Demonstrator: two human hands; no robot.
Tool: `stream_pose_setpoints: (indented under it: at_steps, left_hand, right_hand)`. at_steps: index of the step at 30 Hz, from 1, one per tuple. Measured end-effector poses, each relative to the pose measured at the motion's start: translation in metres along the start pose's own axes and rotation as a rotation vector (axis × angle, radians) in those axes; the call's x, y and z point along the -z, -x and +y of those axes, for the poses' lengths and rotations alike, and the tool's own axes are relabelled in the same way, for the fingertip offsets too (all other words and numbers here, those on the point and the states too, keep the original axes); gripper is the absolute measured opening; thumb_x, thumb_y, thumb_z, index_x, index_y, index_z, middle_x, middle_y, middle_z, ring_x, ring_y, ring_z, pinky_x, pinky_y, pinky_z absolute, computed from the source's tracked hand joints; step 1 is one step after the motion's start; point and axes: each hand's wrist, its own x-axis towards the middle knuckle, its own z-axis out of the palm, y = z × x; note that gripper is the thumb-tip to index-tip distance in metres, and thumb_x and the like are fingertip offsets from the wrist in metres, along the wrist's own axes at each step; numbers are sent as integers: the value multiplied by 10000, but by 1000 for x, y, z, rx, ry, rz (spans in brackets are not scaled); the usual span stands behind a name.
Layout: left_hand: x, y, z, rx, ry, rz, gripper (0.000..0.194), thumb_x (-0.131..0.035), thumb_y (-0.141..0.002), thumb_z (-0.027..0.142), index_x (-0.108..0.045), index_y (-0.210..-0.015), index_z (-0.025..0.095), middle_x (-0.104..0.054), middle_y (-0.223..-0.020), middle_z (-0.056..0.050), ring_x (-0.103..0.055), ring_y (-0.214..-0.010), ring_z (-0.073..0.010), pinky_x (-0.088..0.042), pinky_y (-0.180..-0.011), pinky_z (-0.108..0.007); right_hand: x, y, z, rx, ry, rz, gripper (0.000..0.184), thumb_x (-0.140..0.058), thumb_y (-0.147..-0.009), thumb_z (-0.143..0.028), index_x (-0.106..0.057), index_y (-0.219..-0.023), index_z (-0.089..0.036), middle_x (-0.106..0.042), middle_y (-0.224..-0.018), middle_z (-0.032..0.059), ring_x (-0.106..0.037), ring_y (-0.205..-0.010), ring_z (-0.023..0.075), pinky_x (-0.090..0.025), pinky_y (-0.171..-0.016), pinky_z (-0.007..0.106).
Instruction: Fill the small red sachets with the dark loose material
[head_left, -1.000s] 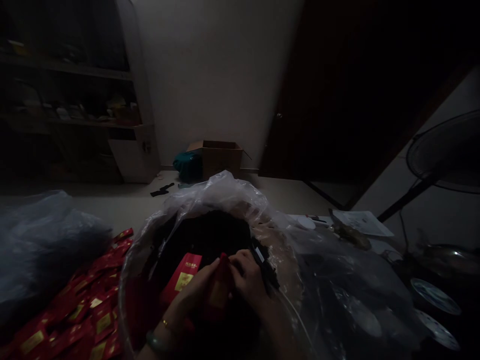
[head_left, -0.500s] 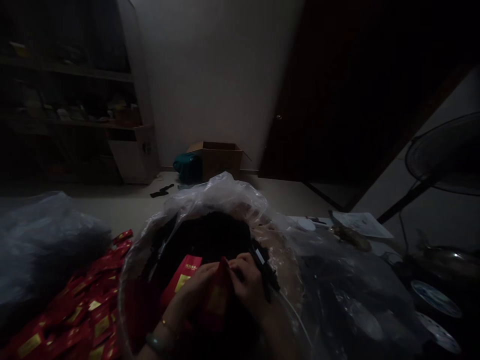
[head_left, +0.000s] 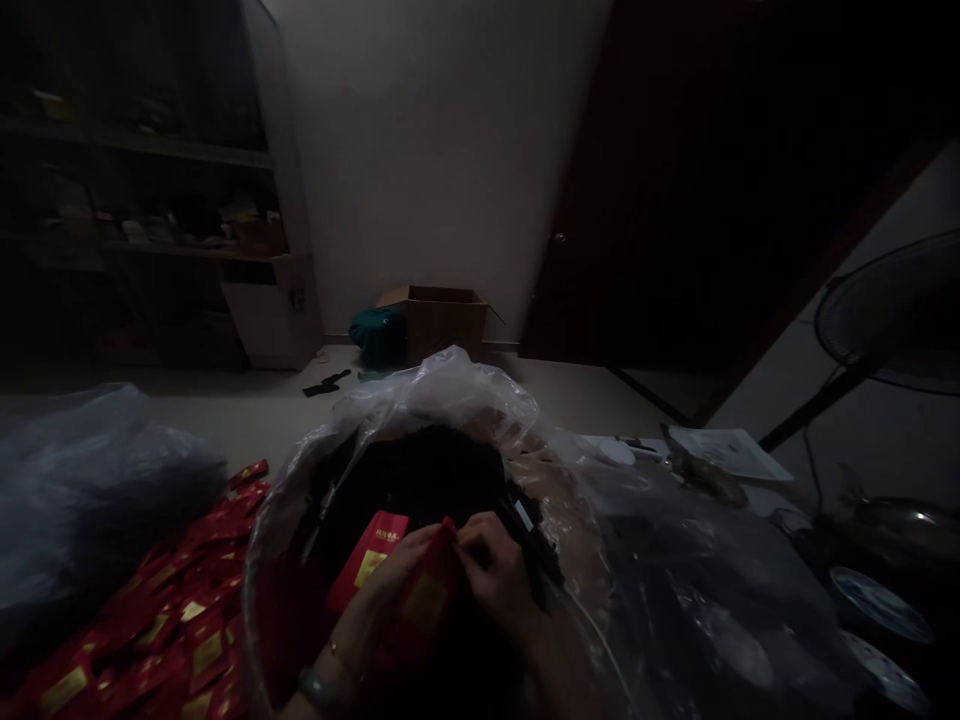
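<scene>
Between my two hands is a red packet (head_left: 429,590) with a gold label, its top edge pointing up. My left hand (head_left: 390,578) wraps around its left side, and the thumb and fingers of my right hand (head_left: 491,565) pinch its upper right corner. A second red packet (head_left: 373,553), with gold lettering, lies just left of my left hand on a dark mass (head_left: 427,465). That mass fills a round container lined with clear plastic (head_left: 450,385). Beside my right hand rests a dark tool with a pale label (head_left: 523,514); its kind is too dim to tell.
A heap of red packets (head_left: 202,640) covers the floor at left, beside a large plastic bag (head_left: 97,480). An open cardboard box (head_left: 446,320) stands by the wall. At right are a fan (head_left: 892,320), patterned plates (head_left: 881,603) and a clear plastic sheet (head_left: 697,560).
My right hand has shifted slightly right and the held packet's top has opened out a little. The whole view has moved a touch; both hands keep hold of the packet.
</scene>
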Motion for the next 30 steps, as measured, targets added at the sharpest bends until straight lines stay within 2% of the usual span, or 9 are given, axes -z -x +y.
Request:
stream_pose_setpoints:
  at_steps: [2,8,13,16,19,23,25,27,30]
  left_hand:
    - [1,2,1,11,16,45,242,-709,-605,311,-620,-776,166,-595,-714,9,-522,-666,-131,-408,-665,-267]
    - [-3,8,4,-61,46,33,347,-711,-637,448,-498,-697,181,-511,-658,50,-460,-594,-86,-360,-548,-197]
    - [0,6,5,-162,-128,105,335,-648,-690,475,-476,-693,188,-458,-699,53,-418,-633,-86,-360,-556,-181]
    - [2,7,9,-219,-205,160,313,-608,-720,474,-468,-695,194,-444,-692,55,-399,-640,-96,-377,-593,-200]
    - [2,8,12,-238,-271,152,298,-583,-734,471,-477,-684,197,-457,-695,47,-421,-670,-114,-394,-639,-225]
    - [0,7,9,-190,-320,25,278,-598,-721,462,-504,-689,202,-475,-720,35,-440,-699,-131,-391,-664,-249]
    - [-1,7,5,-155,-292,-54,281,-606,-721,458,-503,-702,197,-473,-727,35,-431,-686,-123,-369,-640,-246]
    - [-4,7,2,-111,-235,-86,288,-617,-720,448,-482,-705,195,-455,-708,46,-404,-645,-104,-336,-596,-232]
    - [-7,8,-1,-32,-132,-103,300,-638,-707,431,-450,-704,197,-428,-664,66,-361,-584,-80,-283,-539,-213]
  right_hand:
    - [8,-2,-7,-133,-116,-59,40,-567,-797,-208,-534,-776,-203,-598,-791,19,-600,-718,149,-492,-647,262]
    - [21,-8,-24,-445,-197,-238,289,-685,-656,-199,-526,-897,-217,-662,-809,-4,-650,-768,177,-499,-708,284]
    - [9,-7,-12,-703,-253,-171,316,-715,-603,-205,-520,-852,-199,-670,-704,-11,-651,-686,191,-483,-622,275]
    - [6,-6,-6,-784,-317,-153,351,-736,-583,-221,-552,-880,-189,-675,-689,-19,-648,-662,184,-479,-602,265]
    - [13,-8,-10,-704,-315,-269,248,-762,-581,-266,-643,-776,-171,-686,-692,-8,-636,-673,178,-470,-609,260]
    - [24,-10,-17,-337,-249,-472,189,-748,-650,-364,-732,-733,-195,-722,-762,6,-617,-749,182,-450,-775,297]
    - [25,-8,-17,-210,-204,-544,185,-735,-672,-379,-733,-707,-198,-718,-735,-5,-600,-742,173,-430,-822,298]
    - [22,-5,-14,-194,-181,-600,171,-715,-694,-363,-718,-690,-192,-702,-712,-19,-583,-706,157,-447,-782,277]
    - [17,1,-10,-280,-179,-628,158,-623,-770,-321,-701,-728,-190,-682,-741,-22,-573,-659,140,-475,-666,244]
